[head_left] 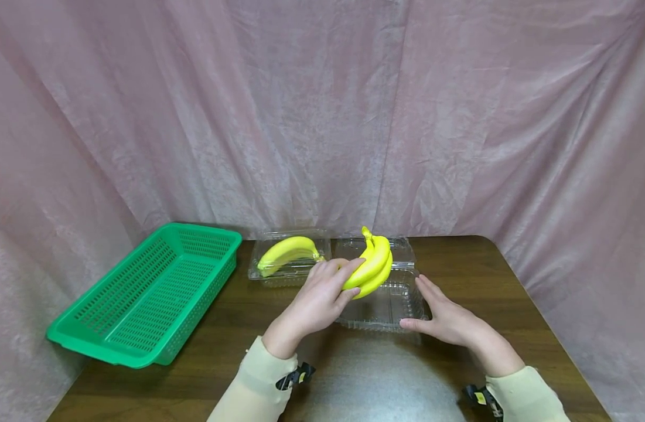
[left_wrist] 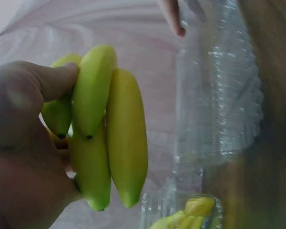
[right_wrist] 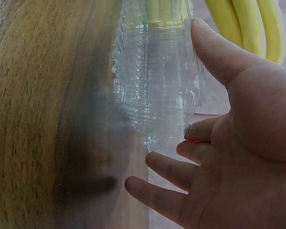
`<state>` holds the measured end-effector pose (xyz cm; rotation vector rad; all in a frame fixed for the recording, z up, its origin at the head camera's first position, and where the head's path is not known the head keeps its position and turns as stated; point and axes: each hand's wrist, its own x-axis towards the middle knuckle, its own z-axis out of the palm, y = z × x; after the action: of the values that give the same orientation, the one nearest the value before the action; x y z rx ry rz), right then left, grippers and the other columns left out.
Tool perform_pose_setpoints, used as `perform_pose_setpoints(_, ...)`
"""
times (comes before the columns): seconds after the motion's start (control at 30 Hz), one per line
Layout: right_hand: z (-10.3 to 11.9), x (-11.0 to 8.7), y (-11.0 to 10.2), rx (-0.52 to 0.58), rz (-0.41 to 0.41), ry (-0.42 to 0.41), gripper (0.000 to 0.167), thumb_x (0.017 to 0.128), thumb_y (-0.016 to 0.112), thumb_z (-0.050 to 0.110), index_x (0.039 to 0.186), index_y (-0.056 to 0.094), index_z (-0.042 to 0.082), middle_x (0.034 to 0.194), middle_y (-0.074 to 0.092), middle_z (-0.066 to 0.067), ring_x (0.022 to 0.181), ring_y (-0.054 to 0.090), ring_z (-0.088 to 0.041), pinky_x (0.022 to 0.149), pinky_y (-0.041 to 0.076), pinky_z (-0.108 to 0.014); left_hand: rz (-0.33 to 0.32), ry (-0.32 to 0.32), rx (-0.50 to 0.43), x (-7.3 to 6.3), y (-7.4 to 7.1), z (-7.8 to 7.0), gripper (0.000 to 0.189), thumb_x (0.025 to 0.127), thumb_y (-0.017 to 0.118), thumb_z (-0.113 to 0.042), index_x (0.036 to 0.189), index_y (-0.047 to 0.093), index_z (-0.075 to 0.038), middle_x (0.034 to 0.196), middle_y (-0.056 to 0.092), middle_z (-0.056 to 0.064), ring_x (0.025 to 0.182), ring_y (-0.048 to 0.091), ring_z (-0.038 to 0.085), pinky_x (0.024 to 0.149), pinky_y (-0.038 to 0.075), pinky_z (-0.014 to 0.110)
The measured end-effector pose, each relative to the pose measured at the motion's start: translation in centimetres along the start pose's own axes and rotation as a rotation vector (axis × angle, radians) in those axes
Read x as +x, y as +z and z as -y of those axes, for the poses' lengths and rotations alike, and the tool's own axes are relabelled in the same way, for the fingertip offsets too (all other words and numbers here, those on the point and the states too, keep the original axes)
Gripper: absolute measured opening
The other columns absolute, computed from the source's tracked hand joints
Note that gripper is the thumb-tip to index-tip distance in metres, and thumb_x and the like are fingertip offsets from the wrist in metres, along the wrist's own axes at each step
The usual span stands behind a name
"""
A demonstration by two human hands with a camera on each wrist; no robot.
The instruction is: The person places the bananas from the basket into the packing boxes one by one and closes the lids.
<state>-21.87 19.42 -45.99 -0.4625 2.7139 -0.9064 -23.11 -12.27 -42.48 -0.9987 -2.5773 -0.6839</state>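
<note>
My left hand grips a bunch of yellow bananas, held above an open clear plastic clamshell box. In the left wrist view the bananas show greenish tips, and the thumb presses against one of them. My right hand is at the right side of the box, fingers spread and fairly straight. The right wrist view shows its thumb at the rim of the clear box, with the other fingers beside the wall.
A second clear box with bananas inside stands at the back, left of the open one. On the left is a green plastic basket with slotted walls. A pink curtain hangs behind the wooden table.
</note>
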Motion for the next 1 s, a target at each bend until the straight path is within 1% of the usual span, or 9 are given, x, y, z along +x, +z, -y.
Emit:
perform_pose_setpoints(0.07,0.0,0.0,0.0,0.003,0.002,0.002,0.118,0.099,0.079,0.060,0.174,0.014,-0.004,0.182,0.007,-0.026,0.158,0.030,-0.056,0.117,0.036,-0.075,0.009,0.016,-0.001,0.0,0.4,0.2,0.060,0.108,0.075,-0.020,0.163,0.053,-0.017,0.139,0.064,0.010,0.132,0.058,0.033,0.122,0.036,0.059)
perform_pose_setpoints(0.13,0.0,0.0,0.0,0.006,0.006,0.005,0.118,0.099,0.079,0.060,0.174,0.014,-0.003,0.182,0.007,-0.026,0.158,0.031,-0.056,0.117,0.036,-0.075,0.017,0.023,0.002,0.0,0.7,0.4,0.060,0.108,0.075,-0.022,0.163,0.053,-0.017,0.139,0.063,0.009,0.132,0.057,0.032,0.121,0.037,0.057)
perform_pose_setpoints(0.37,0.0,0.1,0.0,0.002,0.006,0.005,0.119,0.098,0.078,0.062,0.175,0.014,-0.003,0.182,0.007,-0.026,0.158,0.032,-0.056,0.117,0.037,-0.075,0.055,0.019,0.017,0.1,1.8,1.1,0.060,0.109,0.074,-0.026,0.164,0.052,-0.019,0.140,0.063,0.008,0.131,0.058,0.028,0.115,0.042,0.050)
perform_pose_setpoints(0.47,0.0,0.1,0.0,0.002,0.007,0.003,0.119,0.098,0.078,0.062,0.175,0.014,-0.003,0.182,0.007,-0.027,0.158,0.031,-0.057,0.117,0.037,-0.075,0.049,0.026,0.025,0.2,2.2,1.3,0.061,0.109,0.074,-0.027,0.165,0.052,-0.019,0.140,0.064,0.008,0.131,0.059,0.028,0.115,0.042,0.050)
perform_pose_setpoints(0.67,0.0,0.0,-0.1,0.004,0.003,0.001,0.119,0.098,0.078,0.062,0.174,0.014,-0.004,0.181,0.007,-0.027,0.157,0.033,-0.057,0.116,0.038,-0.075,0.025,0.054,0.012,0.4,2.6,1.2,0.061,0.108,0.075,-0.026,0.164,0.053,-0.018,0.140,0.064,0.008,0.131,0.059,0.028,0.117,0.041,0.050)
perform_pose_setpoints(0.87,0.0,0.1,-0.1,0.007,0.010,0.005,0.120,0.098,0.078,0.063,0.174,0.013,-0.004,0.181,0.007,-0.027,0.157,0.032,-0.056,0.117,0.037,-0.075,0.043,0.065,0.003,0.5,2.7,1.0,0.060,0.109,0.074,-0.027,0.164,0.053,-0.019,0.141,0.064,0.007,0.132,0.058,0.028,0.116,0.041,0.049)
perform_pose_setpoints(1.0,0.0,0.1,-0.1,0.008,0.016,0.011,0.120,0.098,0.078,0.063,0.175,0.013,-0.003,0.182,0.006,-0.027,0.157,0.033,-0.057,0.116,0.038,-0.076,0.054,0.073,-0.002,0.8,2.8,0.8,0.061,0.109,0.074,-0.027,0.166,0.051,-0.020,0.141,0.064,0.008,0.134,0.058,0.028,0.120,0.039,0.049)
